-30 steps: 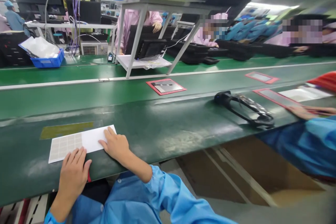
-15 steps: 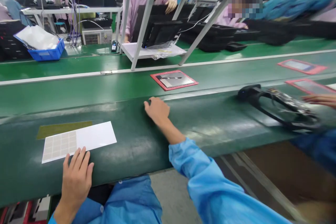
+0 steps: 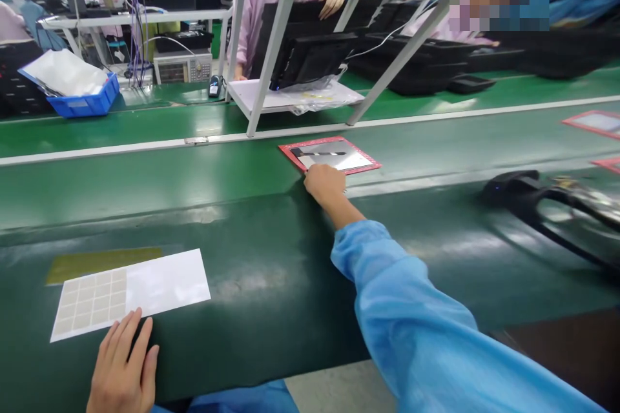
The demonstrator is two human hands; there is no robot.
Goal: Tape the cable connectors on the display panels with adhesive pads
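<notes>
My left hand (image 3: 124, 364) lies flat and open, fingers apart, its fingertips at the near edge of a white sheet of square labels (image 3: 167, 284). Beige label squares fill the sheet's left half; its right half is plain white. Under its far edge shows an olive-yellow strip (image 3: 97, 263). My right hand (image 3: 325, 184) reaches across the green surface with curled fingers closed at the near edge of a flat grey panel (image 3: 334, 158) on a red-edged backing. A dark strip lies across that panel. The fingertips there are partly hidden behind the hand.
A black curved frame with exposed parts (image 3: 527, 197) lies at right. Farther right are more red-edged pieces (image 3: 593, 121). A metal stand (image 3: 276, 45) rises beyond the panel, and a person in pink works behind it. A blue bin (image 3: 87, 100) stands back left.
My right hand has moved forward and right from the near surface to the edge of the red-edged panel. The left hand stays by the label sheet. The view has shifted.
</notes>
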